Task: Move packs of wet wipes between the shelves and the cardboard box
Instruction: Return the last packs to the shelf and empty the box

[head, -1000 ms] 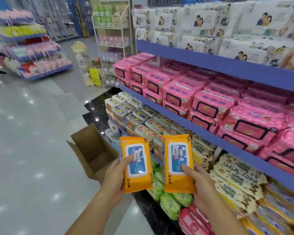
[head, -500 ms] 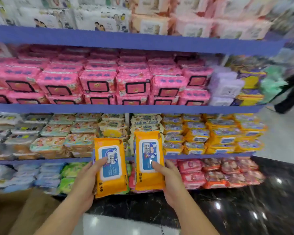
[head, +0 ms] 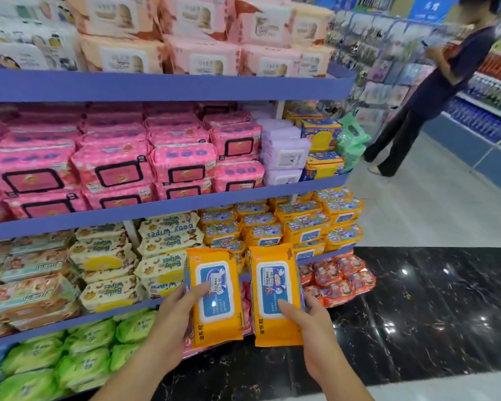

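Since half a second ago our view has swung right along the shelves (head: 156,85), and a standing person (head: 434,91) has come into sight at the aisle end. We hold two packs, one per hand. The left hand (head: 174,319) grips the left orange pack (head: 214,296), thumb on its face; the right hand (head: 310,328) grips the right orange pack (head: 275,293) likewise. Both stand upright, side by side before the lower shelves, each with a blue-and-white flap and a price sticker.
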`<state>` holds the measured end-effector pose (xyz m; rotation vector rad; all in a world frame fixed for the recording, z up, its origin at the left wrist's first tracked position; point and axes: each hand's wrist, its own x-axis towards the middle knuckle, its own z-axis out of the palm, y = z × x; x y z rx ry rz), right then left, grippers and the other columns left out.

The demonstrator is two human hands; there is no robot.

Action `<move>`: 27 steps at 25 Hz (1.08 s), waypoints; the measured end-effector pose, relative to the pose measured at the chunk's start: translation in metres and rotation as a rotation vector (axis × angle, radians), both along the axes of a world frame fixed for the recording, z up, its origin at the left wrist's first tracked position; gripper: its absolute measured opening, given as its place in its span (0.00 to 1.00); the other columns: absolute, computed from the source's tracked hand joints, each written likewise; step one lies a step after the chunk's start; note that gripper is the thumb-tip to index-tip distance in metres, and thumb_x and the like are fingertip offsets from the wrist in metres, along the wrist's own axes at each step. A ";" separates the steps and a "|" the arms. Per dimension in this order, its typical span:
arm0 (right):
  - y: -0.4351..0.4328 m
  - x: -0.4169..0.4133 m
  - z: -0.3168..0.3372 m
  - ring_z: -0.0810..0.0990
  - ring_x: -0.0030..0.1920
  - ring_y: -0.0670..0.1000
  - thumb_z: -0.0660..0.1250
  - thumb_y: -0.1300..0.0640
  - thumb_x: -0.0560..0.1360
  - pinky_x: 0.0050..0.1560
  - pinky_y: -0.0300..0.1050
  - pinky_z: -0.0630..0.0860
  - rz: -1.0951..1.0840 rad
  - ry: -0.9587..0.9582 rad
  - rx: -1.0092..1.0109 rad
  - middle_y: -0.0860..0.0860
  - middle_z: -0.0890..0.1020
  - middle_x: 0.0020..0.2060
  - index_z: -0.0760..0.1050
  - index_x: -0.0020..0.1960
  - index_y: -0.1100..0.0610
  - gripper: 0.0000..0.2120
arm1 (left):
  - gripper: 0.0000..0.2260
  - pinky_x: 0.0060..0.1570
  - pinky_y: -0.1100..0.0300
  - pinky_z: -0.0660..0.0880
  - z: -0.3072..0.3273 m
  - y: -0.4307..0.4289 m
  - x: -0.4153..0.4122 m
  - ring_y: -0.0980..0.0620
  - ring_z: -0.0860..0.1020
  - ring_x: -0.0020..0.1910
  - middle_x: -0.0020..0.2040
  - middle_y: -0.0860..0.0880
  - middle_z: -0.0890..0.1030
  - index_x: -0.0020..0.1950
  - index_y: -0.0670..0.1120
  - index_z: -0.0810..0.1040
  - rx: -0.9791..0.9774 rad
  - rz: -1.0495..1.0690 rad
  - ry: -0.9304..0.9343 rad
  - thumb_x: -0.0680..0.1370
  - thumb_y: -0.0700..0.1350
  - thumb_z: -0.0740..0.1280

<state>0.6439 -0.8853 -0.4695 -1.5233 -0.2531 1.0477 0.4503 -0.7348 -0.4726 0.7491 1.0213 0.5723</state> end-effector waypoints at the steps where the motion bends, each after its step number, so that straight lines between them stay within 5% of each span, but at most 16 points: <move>1: 0.005 0.016 -0.004 0.87 0.53 0.55 0.81 0.50 0.61 0.58 0.62 0.81 0.012 -0.011 -0.017 0.53 0.87 0.52 0.78 0.62 0.53 0.30 | 0.17 0.55 0.36 0.80 -0.003 0.003 0.014 0.39 0.86 0.51 0.54 0.42 0.87 0.64 0.47 0.79 -0.003 0.009 0.012 0.76 0.46 0.74; 7: 0.080 0.144 -0.058 0.88 0.47 0.54 0.85 0.48 0.55 0.51 0.57 0.84 0.229 -0.103 -0.137 0.51 0.88 0.45 0.79 0.56 0.53 0.33 | 0.18 0.51 0.41 0.83 -0.048 0.050 0.108 0.44 0.87 0.46 0.49 0.47 0.88 0.60 0.51 0.80 0.079 0.110 0.202 0.72 0.46 0.78; 11: 0.140 0.206 -0.137 0.87 0.44 0.48 0.82 0.60 0.66 0.43 0.44 0.83 0.360 -0.287 -0.243 0.45 0.87 0.47 0.77 0.58 0.51 0.25 | 0.19 0.51 0.43 0.83 -0.114 0.107 0.149 0.47 0.87 0.47 0.49 0.53 0.88 0.55 0.57 0.80 0.164 0.101 0.338 0.68 0.48 0.81; 16: 0.215 0.263 -0.236 0.78 0.59 0.48 0.77 0.51 0.70 0.56 0.46 0.77 0.688 -0.850 -0.362 0.40 0.75 0.60 0.67 0.68 0.39 0.32 | 0.21 0.45 0.57 0.78 -0.202 0.166 0.175 0.57 0.85 0.46 0.49 0.60 0.87 0.56 0.58 0.82 0.337 0.033 0.519 0.65 0.52 0.82; 20: 0.267 0.291 -0.279 0.70 0.68 0.54 0.78 0.50 0.68 0.65 0.51 0.74 0.829 -1.473 -0.262 0.47 0.71 0.66 0.70 0.72 0.48 0.35 | 0.18 0.39 0.66 0.74 -0.241 0.186 0.186 0.69 0.81 0.38 0.38 0.71 0.83 0.49 0.64 0.79 0.394 0.014 0.489 0.66 0.49 0.81; 23: 0.262 0.299 -0.303 0.72 0.57 0.56 0.84 0.51 0.59 0.55 0.55 0.80 0.660 -1.712 -0.076 0.53 0.77 0.56 0.76 0.65 0.56 0.37 | 0.17 0.30 0.67 0.80 -0.253 0.192 0.186 0.61 0.85 0.35 0.39 0.62 0.86 0.50 0.56 0.82 0.379 0.028 0.462 0.67 0.40 0.80; 27: 0.263 0.299 -0.321 0.72 0.55 0.52 0.85 0.51 0.61 0.52 0.52 0.81 0.569 -1.713 0.053 0.53 0.80 0.54 0.80 0.62 0.57 0.32 | 0.18 0.33 0.58 0.83 -0.247 0.192 0.187 0.52 0.87 0.38 0.42 0.55 0.88 0.50 0.56 0.84 0.348 0.042 0.466 0.66 0.40 0.80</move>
